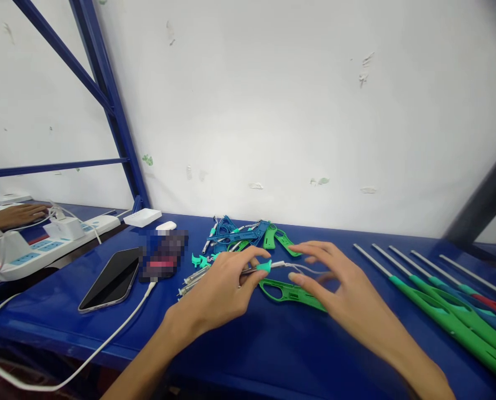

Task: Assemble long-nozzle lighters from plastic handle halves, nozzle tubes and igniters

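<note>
My left hand [225, 291] pinches a thin metal rod with a teal end piece [264, 266]. From its tip a white connector [278, 264] with thin pale wires points to the right. Beside these wires is my right hand [335, 278], its thumb and fingers spread with nothing gripped between them. On the table below lies a green handle shell [291, 293] with an oval opening, partly covered by my right hand. Several metal rods [193, 278] and small teal pieces [201, 260] rest left of my left hand, which hides some of them.
A pile of blue handle shells [248, 236] and green ones lies near the wall. Several assembled long-nosed lighters [431, 308] line the right side. At left are a phone [112, 278], a blurred-out device [164, 255] on a white cable [123, 328], a power strip [48, 250] and another person's hand [20, 215].
</note>
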The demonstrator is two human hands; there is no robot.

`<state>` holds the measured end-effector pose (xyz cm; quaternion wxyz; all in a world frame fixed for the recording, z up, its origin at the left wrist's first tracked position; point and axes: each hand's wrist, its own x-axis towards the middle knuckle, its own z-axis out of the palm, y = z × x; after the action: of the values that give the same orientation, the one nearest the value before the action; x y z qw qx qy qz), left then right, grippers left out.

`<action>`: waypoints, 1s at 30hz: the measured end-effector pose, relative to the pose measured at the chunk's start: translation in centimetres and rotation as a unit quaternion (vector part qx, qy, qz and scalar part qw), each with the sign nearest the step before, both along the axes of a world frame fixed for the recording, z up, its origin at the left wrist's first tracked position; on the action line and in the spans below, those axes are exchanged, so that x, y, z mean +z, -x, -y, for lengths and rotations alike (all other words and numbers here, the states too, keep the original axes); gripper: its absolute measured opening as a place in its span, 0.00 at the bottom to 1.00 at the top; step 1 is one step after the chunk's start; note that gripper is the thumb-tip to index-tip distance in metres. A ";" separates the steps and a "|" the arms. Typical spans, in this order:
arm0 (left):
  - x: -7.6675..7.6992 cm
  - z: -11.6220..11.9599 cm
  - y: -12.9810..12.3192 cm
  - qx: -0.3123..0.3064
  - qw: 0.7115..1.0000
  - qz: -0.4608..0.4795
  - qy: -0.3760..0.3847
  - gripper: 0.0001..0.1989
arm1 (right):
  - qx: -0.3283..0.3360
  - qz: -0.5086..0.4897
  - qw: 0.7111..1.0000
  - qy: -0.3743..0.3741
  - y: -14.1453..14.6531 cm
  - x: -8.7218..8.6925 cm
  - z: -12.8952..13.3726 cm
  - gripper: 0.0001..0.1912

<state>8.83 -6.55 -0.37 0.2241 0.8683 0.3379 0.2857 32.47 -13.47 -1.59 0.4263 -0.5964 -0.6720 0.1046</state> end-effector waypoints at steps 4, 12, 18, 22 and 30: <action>0.1 0.2 -0.2 -0.023 1.000 0.003 -0.004 0.10 | 0.029 0.066 0.997 -0.017 0.8 -0.4 -0.1 0.13; 0.2 0.1 -0.2 -0.043 0.998 0.002 -0.054 0.13 | -0.020 0.049 0.999 -0.015 0.8 -0.6 0.0 0.19; 0.2 -0.2 -0.1 -0.041 0.997 0.012 -0.057 0.11 | -0.040 0.033 0.999 -0.001 -0.1 0.7 0.5 0.21; 0.2 -0.2 -0.2 -0.049 0.997 0.011 -0.066 0.12 | -0.026 0.018 0.999 0.018 0.3 1.2 0.8 0.24; 0.0 0.0 -0.3 -0.045 0.996 0.017 -0.070 0.08 | -0.037 0.016 0.999 -0.008 0.8 0.3 0.5 0.18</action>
<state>9.12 -6.53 -0.41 0.1810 0.8913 0.2737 0.3130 31.72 -13.99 -1.34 0.4235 -0.6188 -0.6574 0.0739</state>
